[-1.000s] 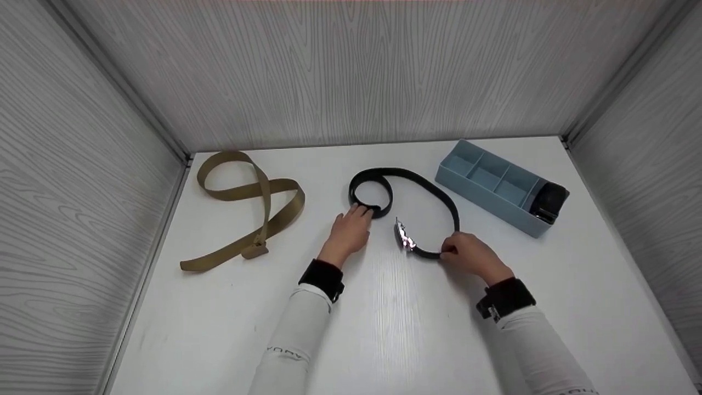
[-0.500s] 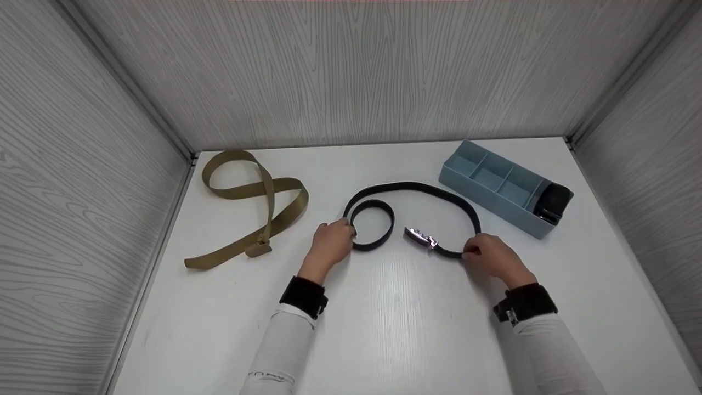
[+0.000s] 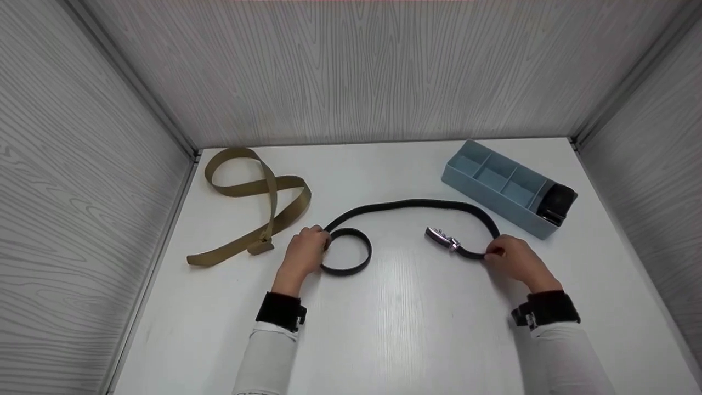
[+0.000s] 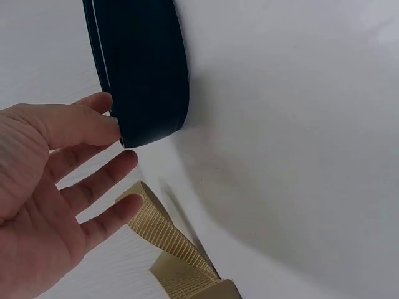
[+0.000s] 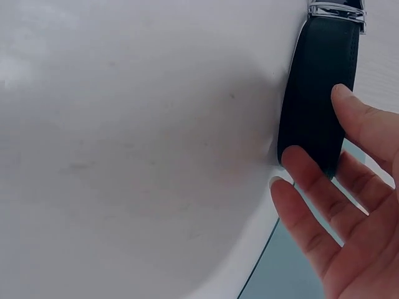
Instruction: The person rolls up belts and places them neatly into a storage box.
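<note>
A black leather belt (image 3: 411, 203) stands on its edge on the white table, arched at the back, with its left part curled into a round loop. Its silver buckle (image 3: 443, 239) lies at the right end. My left hand (image 3: 304, 249) pinches the strap beside the loop; in the left wrist view thumb and forefinger hold the dark band (image 4: 143, 68) while the other fingers spread apart. With my right hand (image 3: 515, 260) I grip the strap close to the buckle. The right wrist view shows the thumb on one face of the strap (image 5: 318, 87) and fingers at its lower end.
A tan webbing belt (image 3: 241, 190) lies looped at the left, its buckle (image 3: 260, 247) near my left hand. At the back right stands a blue divided box (image 3: 488, 200), a black rolled item (image 3: 556, 202) in its end compartment. Grey wood-grain walls enclose the table.
My hands have moved apart, left hand leftward and nearer, right hand rightward, widening the belt's arch. The left hand has gone from touching the coil to pinching the strap.
</note>
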Motion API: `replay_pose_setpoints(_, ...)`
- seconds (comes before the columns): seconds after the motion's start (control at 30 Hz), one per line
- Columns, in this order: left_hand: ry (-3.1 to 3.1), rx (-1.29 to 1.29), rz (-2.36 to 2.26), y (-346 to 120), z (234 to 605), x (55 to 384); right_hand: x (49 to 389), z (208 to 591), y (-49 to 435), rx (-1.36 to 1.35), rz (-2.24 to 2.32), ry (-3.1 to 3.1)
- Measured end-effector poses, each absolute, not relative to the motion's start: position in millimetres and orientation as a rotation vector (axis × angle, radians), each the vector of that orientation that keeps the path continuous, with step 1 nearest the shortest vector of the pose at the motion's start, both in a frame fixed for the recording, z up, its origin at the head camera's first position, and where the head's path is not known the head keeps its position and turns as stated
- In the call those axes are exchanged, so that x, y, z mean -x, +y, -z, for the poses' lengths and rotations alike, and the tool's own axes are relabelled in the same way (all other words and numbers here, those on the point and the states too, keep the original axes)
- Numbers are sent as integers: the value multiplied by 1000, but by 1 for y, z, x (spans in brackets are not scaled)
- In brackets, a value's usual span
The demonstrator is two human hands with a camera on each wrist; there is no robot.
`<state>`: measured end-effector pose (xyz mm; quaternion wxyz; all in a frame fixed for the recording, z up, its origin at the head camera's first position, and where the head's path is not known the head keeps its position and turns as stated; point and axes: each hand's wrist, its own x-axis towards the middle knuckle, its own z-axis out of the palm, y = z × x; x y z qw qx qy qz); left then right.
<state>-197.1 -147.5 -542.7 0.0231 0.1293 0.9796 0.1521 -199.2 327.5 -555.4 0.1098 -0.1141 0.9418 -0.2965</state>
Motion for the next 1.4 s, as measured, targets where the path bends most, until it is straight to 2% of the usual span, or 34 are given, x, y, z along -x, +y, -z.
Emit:
replay_pose_setpoints(0.33,3073,-440,-188,-125,549,196,197,555,320,341,904,2738)
replay_pose_setpoints(0.6,3168,-491,-183,-112,555,190,195,553,312,369,883,2764)
replay_pose_setpoints(0.77,3186,-607,-211,-104,557,184,196,554,302,425,863,2758)
replay_pose_setpoints(1.0,3149,-792,-228,-96,556,177,194,553,282,511,842,2757)
replay_pose_setpoints(1.4,3060,-905,-269,-89,553,177,178,547,231,707,738,2986)
